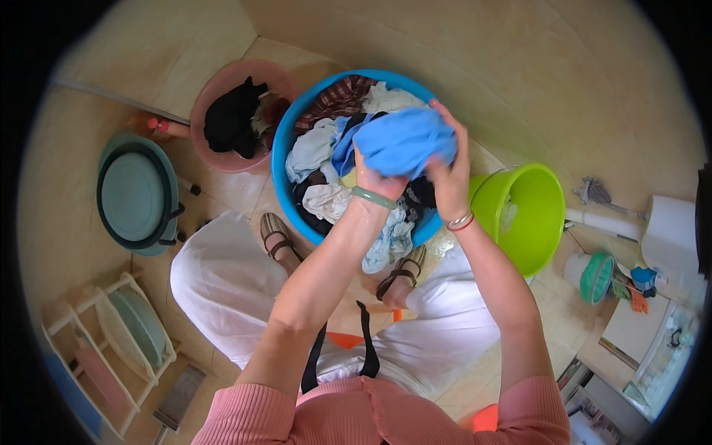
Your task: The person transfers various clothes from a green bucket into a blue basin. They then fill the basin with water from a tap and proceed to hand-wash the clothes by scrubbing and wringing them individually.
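Observation:
Both my hands grip a bunched bright blue garment (411, 142) over the big blue basin (279, 167). My left hand (377, 178) has its palm under the cloth's near left side, with a green bangle at the wrist. My right hand (452, 159) wraps the cloth's right side; its fingertips are partly hidden and a little blurred. Beneath, the basin holds a heap of clothes: a dark red plaid piece (337, 102), a pale blue one (313, 150), a white one (326, 200) and dark ones. A pale blue patterned cloth (389, 245) hangs over the near rim.
Right of the basin stands a tilted lime green bucket (545, 215). Behind left is a pink basin (200, 144) with black clothing (233, 119). Farther left sits a grey-green tub (133, 194). A white rack (111, 326) holds basins at lower left. A tiled wall rises behind.

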`<state>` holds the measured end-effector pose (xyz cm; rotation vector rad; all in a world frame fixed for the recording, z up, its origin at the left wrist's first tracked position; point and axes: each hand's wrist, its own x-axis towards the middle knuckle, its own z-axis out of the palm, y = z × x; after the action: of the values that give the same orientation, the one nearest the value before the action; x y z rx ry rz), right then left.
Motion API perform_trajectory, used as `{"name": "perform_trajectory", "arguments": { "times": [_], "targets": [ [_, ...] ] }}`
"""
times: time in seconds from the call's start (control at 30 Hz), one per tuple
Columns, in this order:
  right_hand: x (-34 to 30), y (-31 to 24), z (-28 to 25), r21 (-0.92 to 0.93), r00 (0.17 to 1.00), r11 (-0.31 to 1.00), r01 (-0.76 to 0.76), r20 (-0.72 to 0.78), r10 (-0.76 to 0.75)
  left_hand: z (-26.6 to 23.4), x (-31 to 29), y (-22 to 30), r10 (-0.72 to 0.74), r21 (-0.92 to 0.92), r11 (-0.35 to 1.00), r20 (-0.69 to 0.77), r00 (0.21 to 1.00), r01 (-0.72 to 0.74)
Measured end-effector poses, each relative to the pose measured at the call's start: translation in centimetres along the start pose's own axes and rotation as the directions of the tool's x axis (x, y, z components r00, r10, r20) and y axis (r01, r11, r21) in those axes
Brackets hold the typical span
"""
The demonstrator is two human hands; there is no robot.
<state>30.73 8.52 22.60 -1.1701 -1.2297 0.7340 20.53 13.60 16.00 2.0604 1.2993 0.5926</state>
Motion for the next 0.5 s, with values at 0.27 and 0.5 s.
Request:
{"name": "perform_trajectory", "arguments": {
  "times": [0.27, 0.5],
  "targets": [
    [0.9, 4.8, -1.6, 0.811, 0.587, 0.035, -0.584, 0.391, 0.709, -2.6, -2.6, 2.0, -0.223, -0.777, 0.624, -0.279, 0.934, -0.083],
    [-0.2, 6.2, -2.8, 0.466, 0.760, 0.602, -0.649, 0.441, 0.478, -6.8, -3.1, 2.1, 0.315, -0.796, 0.554, -0.074, 0.946, -0.246]
  ]
}}
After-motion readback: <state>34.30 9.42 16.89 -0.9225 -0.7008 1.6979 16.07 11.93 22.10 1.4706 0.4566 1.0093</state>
